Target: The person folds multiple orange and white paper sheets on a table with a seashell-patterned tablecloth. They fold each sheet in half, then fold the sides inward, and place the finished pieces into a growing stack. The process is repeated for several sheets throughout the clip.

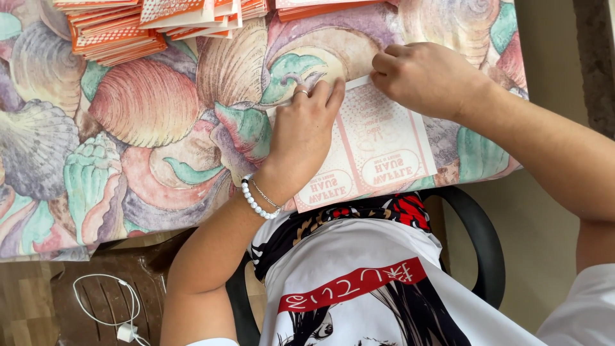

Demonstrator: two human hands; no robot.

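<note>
Both hands press on a flat pink-and-white printed card [378, 144] lying near the edge of a table covered with a seashell-pattern cloth [147, 109]. Left hand [304, 128], with a ring and a bead bracelet [256, 202], lies palm down, fingers together, on the card's left part. Right hand [426, 77], fingers curled, pushes down on the card's far edge. Stacks of orange cards [115, 32] sit further back.

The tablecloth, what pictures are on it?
Big seashells in pink, orange, green and purple cover the tablecloth, seen in the head view.
</note>
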